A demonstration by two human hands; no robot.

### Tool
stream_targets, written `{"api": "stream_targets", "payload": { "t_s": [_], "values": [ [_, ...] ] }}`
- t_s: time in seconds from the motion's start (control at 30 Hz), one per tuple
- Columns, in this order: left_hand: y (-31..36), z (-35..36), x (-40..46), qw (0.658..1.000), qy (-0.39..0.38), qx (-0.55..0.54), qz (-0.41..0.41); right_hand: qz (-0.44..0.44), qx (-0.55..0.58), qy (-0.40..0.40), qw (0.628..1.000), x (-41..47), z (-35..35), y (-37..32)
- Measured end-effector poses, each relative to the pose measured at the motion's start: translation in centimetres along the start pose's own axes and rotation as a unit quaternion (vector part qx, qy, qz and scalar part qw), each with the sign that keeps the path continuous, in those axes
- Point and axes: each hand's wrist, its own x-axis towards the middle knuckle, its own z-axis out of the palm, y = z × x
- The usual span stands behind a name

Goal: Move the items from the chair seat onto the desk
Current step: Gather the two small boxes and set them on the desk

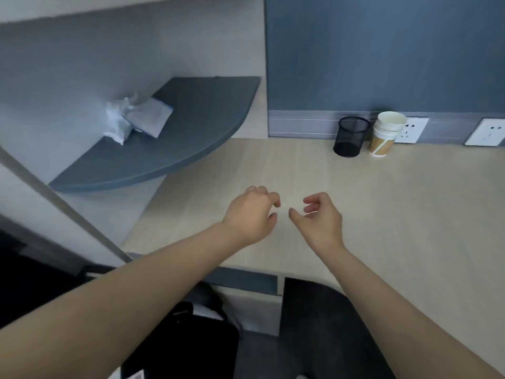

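In the head view, the left hand (pixel 252 214) and the right hand (pixel 321 217) hover side by side over the bare middle of the desk (pixel 396 201), fingers loosely curled and grasping nothing. The items to be moved lie low in the frame: a black bag (pixel 191 340) sits below the left forearm, apparently on the chair seat, though the seat itself is mostly hidden, and what else lies there cannot be told. The dark chair back (pixel 322 318) stands near the front edge of the desk. For the next reach, draw both hands back over the desk edge, lower them to the bag, and grip it by a firm part before lifting. Set-down room is ample in the centre. A mesh pen holder (pixel 351 136) and a stack of paper cups (pixel 385 134) stand at the rear wall, well apart from the hands. The corner shelf (pixel 191 138), carrying a tissue pack (pixel 138 119), overhangs the left side, so keep the lift path right of it.
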Motion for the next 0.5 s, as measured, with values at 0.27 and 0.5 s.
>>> {"api": "stream_targets", "payload": {
  "t_s": [0.27, 0.5],
  "values": [
    [-7.6, 0.5, -18.8, 0.995, -0.029, -0.027, -0.087, -0.004, -0.026, -0.132, 0.991, -16.6, 9.5, -1.2],
    [-14.8, 2.8, -30.5, 0.976, -0.062, -0.037, -0.203, -0.003, -0.048, -0.258, 0.965, -26.3, 17.6, -0.1]
  ]
}}
